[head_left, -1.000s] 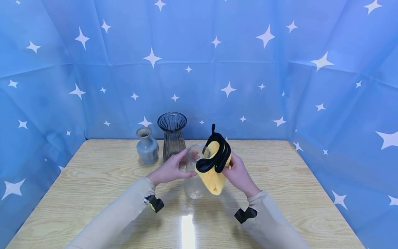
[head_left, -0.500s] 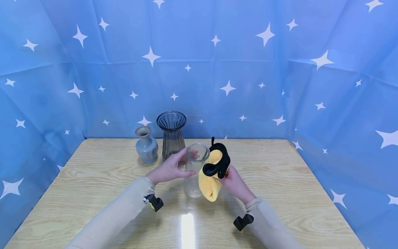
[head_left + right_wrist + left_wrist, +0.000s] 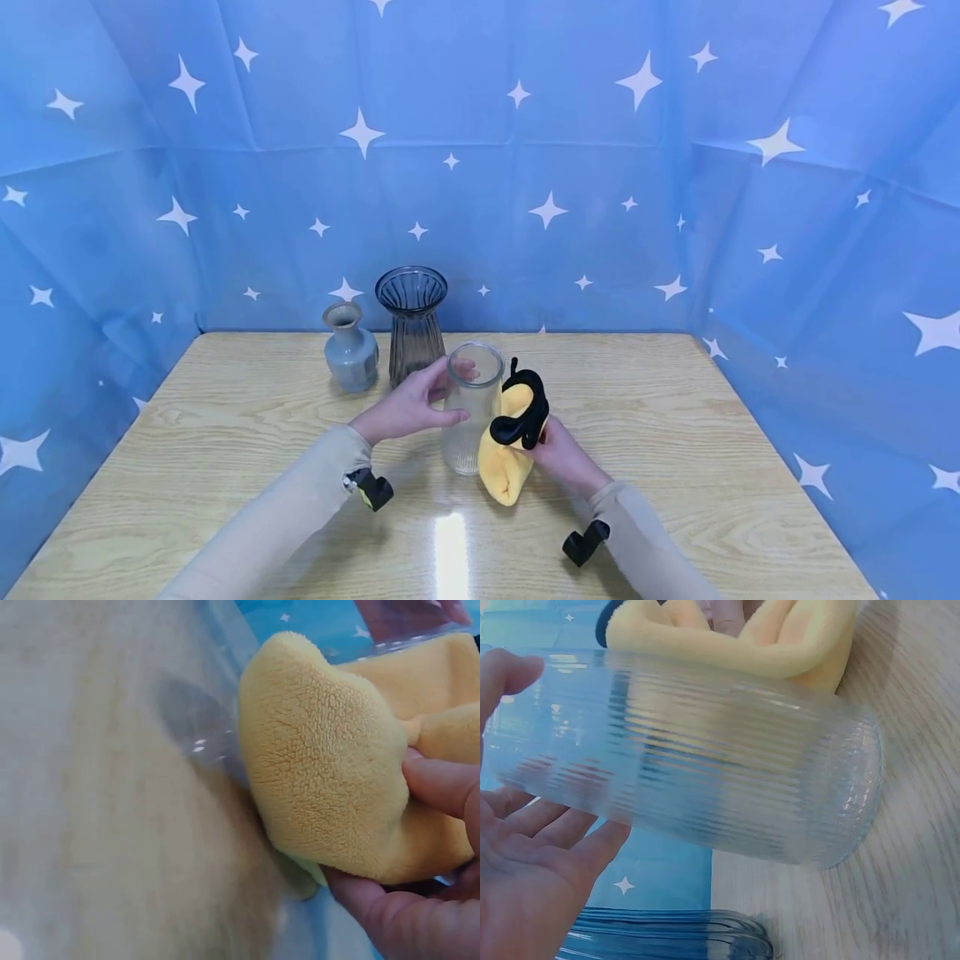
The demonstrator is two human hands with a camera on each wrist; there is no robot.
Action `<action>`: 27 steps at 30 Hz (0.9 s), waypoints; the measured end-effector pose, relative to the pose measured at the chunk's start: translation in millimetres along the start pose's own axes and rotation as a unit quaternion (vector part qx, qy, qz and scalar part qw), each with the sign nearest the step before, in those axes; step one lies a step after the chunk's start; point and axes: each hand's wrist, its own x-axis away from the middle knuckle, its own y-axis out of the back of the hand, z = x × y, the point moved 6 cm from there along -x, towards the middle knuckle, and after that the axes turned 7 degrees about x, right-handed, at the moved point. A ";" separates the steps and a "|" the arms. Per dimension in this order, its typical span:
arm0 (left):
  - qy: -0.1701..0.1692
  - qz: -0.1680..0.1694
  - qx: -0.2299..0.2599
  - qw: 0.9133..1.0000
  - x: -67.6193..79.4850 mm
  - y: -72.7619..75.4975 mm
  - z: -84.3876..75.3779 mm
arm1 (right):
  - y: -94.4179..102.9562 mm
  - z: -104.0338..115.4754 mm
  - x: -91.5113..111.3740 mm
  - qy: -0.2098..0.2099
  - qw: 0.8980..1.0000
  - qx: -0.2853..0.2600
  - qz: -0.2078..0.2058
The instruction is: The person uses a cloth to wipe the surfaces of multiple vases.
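A clear ribbed glass vase [image 3: 463,437] stands upright near the middle of the table. My left hand [image 3: 405,408] grips its upper part from the left, with the thumb on the near side and the fingers behind the glass. In my right hand [image 3: 566,460] is a bunched yellow plush cloth [image 3: 504,473] with black edging [image 3: 531,408], held against the vase's right side. The right wrist view shows thumb and fingers pinching the folds of the cloth [image 3: 322,757]. Seen from the left wrist, the cloth [image 3: 817,645] lies along the glass wall [image 3: 742,780].
Behind my left hand stands a grey fluted glass vase [image 3: 414,333]. Left of it is a small blue-grey ceramic vase [image 3: 351,358] with a narrow neck. A blue curtain with white stars [image 3: 600,208] encloses the wooden table [image 3: 225,417] at the back and sides.
My right hand has brought the cloth down along the vase's right side and slightly toward me. The left hand and the vase have stayed in place.
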 end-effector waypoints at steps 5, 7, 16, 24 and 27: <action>0.002 -0.004 0.002 1.000 0.5 -0.2 0.3 | -2.7 2.4 2.8 0.003 1.000 0.008 -0.027; 0.002 -0.002 0.004 1.000 0.3 -0.1 0.6 | -2.1 6.1 4.2 0.004 0.999 0.013 -0.047; 0.012 0.004 -0.005 1.000 -0.9 -0.3 2.3 | 11.8 49.1 5.5 0.026 0.996 0.016 -0.088; 0.019 0.010 -0.012 1.000 -4.6 -3.9 1.7 | 25.0 97.4 0.9 0.096 0.992 -0.002 -0.088; 0.019 0.009 0.002 1.000 -5.5 -4.8 1.7 | 26.6 106.4 -0.2 0.109 0.990 0.007 -0.092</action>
